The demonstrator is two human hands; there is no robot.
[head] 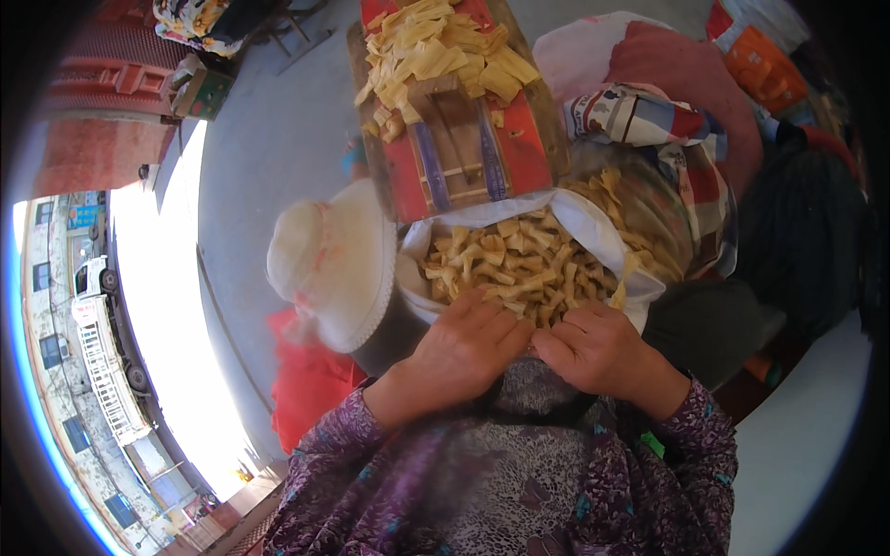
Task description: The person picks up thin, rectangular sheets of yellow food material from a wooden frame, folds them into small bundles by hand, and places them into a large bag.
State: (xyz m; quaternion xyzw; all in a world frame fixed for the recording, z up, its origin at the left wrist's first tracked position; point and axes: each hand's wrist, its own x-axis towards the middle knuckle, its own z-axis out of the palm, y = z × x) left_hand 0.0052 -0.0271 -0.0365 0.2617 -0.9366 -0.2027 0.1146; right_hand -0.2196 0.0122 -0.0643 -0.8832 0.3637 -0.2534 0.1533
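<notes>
Both hands are close together at the near rim of a white sack [587, 226], which holds many knotted tan strips [521, 260], perhaps dried corn husk. My left hand [476, 340] has its fingers curled, and my right hand [591, 347] is curled beside it, thumbs nearly touching. Whether a strip lies between the fingers is hidden. Beyond the sack stands a wooden board with a red surface [521, 153]. It bears a pile of flat yellowish strips [438, 48] and a small wooden frame with purple bands [455, 149].
A white brimmed hat [334, 264] is left of the sack, above a red cloth or bag [306, 389]. More loose strips [605, 194] and a checked cloth [688, 146] lie at the right. A large pink and white bundle [646, 55] stands behind; a truck [108, 361] is outside at far left.
</notes>
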